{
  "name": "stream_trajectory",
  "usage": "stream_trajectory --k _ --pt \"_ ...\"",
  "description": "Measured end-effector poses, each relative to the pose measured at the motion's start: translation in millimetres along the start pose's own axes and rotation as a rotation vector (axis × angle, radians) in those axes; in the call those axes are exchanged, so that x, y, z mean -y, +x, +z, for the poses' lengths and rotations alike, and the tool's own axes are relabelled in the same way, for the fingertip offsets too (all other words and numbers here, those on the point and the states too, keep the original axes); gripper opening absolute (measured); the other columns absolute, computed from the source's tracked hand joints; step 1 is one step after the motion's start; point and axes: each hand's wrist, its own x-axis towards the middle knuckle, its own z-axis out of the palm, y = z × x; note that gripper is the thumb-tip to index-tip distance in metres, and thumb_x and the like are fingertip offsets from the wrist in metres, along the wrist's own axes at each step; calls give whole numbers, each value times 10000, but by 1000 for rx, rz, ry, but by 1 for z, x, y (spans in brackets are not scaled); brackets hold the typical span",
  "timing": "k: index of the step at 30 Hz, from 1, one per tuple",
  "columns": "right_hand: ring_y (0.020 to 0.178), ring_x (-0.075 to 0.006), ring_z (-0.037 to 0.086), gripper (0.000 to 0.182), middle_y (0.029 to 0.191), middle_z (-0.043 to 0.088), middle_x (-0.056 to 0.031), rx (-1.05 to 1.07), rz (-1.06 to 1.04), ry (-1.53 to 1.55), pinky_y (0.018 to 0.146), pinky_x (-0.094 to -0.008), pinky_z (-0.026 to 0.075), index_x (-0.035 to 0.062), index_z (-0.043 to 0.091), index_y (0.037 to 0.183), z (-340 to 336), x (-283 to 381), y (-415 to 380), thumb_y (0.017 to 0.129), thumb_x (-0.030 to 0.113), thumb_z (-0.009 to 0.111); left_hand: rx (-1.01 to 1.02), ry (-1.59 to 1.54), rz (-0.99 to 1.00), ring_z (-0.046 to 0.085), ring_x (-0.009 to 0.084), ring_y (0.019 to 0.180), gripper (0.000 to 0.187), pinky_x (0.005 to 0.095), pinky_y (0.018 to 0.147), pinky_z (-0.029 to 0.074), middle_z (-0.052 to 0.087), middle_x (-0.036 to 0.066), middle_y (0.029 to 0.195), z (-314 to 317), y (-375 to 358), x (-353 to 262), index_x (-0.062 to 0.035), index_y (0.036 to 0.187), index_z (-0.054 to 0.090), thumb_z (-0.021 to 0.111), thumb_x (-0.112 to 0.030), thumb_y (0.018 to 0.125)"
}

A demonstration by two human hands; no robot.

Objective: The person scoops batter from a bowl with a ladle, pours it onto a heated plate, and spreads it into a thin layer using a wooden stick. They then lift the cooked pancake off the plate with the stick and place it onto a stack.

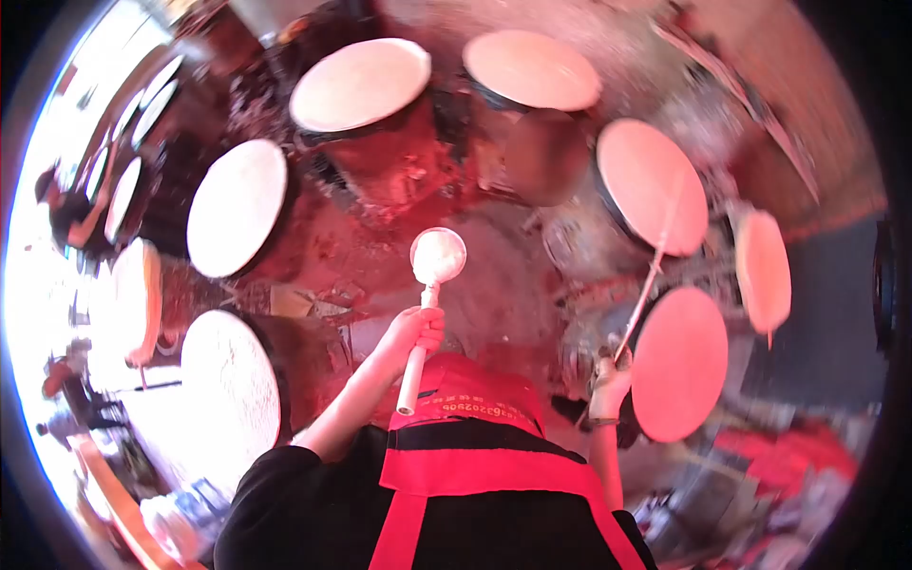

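My left hand [418, 328] is closed round the pale handle of a ladle [439, 256], whose round bowl holds something whitish. The ladle is out in front of the red apron [465, 389], over the floor. On the right, my right hand [611, 382] grips a long thin stick [646, 290]. The stick slants up and away, its far part over a round pale disc [652, 185]. Close beside my right hand is another round disc [680, 365], pinkish in the light. What lies on the discs is too blurred to tell.
More round pale discs on dark stands form a ring: upper left [361, 85], top right [532, 69], left [237, 209], lower left [231, 389] and far right [763, 271]. Other people [71, 209] are at the far left. Red cloth [788, 456] lies at the lower right.
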Motion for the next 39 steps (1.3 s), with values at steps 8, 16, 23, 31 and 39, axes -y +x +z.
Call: stream_trajectory --k 8,16,23,31,39 --pt "481 -34 386 114 623 468 72 545 -44 -468 432 -216 301 82 620 890 230 51 61 859 186 656 -185 -133 462 326 14 460 111 157 353 245 423 -19 682 -54 -53 -59 -74 892 441 535 -109 939" --pt "523 -76 467 158 599 490 40 808 -262 -571 479 -263 376 36 655 837 491 139 186 862 192 662 -238 -509 688 304 20 433 53 156 321 226 386 -18 666 -100 -71 -119 -53 961 468 510 -81 947" --pt "878 -362 647 288 926 684 -139 385 -1008 -1005 747 -457 515 163 691 1015 696 172 321 867 366 552 -31 -1071 839 288 31 484 158 157 353 253 327 -24 684 -66 -76 -189 24 1098 461 411 -91 1002" --pt "786 -362 646 300 822 672 -148 426 -977 -1054 676 -451 488 124 688 888 760 161 317 832 407 608 110 -1276 921 334 68 525 243 201 416 339 351 9 733 -37 -81 -244 69 1157 422 347 -119 1024" --pt "710 -336 634 100 759 640 -141 552 -1456 -691 628 -407 480 88 664 831 752 235 176 770 165 685 108 -1372 1005 346 70 531 257 198 409 349 362 14 739 -58 -112 -245 72 1177 416 346 -124 1026"
